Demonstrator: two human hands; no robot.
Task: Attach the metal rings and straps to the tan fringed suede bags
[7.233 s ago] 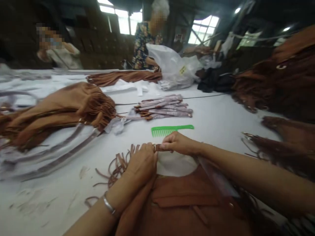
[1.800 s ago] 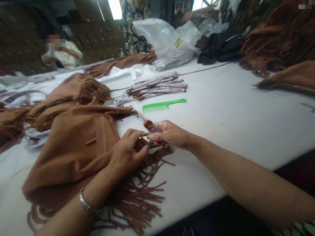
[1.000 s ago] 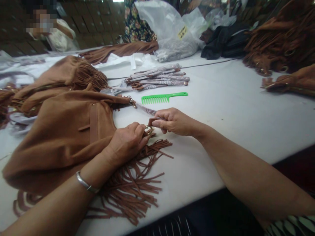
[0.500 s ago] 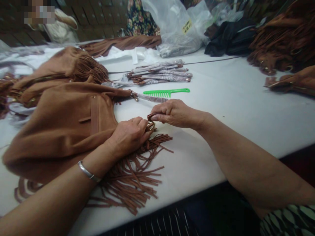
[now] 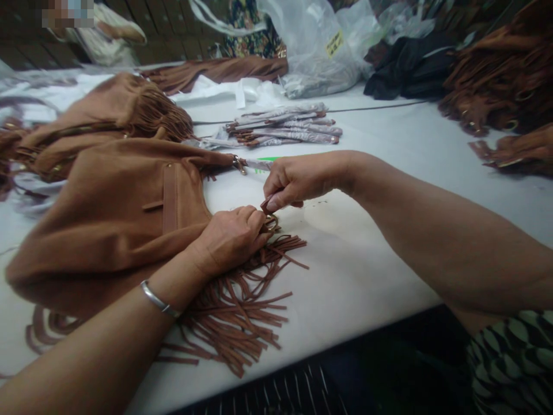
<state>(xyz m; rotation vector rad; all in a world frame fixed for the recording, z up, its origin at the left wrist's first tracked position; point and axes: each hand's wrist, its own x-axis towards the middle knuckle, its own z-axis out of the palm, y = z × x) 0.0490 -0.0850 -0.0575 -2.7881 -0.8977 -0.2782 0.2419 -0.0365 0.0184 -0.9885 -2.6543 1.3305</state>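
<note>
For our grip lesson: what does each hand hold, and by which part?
Right hand: the strap, by its brown tip. Left hand: the bag, near the metal ring.

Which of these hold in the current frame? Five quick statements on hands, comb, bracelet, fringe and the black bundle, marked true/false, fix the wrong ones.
1. The right hand grips the green comb. False: it pinches a brown strap end; the comb lies partly hidden beyond it.
2. The left hand has a metal ring at its fingertips. True.
3. The silver bracelet is on the right arm. False: it is on the left.
4. Loose brown fringe spreads over the white table. True.
5. The black bundle sits left of the clear plastic bag in the picture. False: it sits to its right.
</note>
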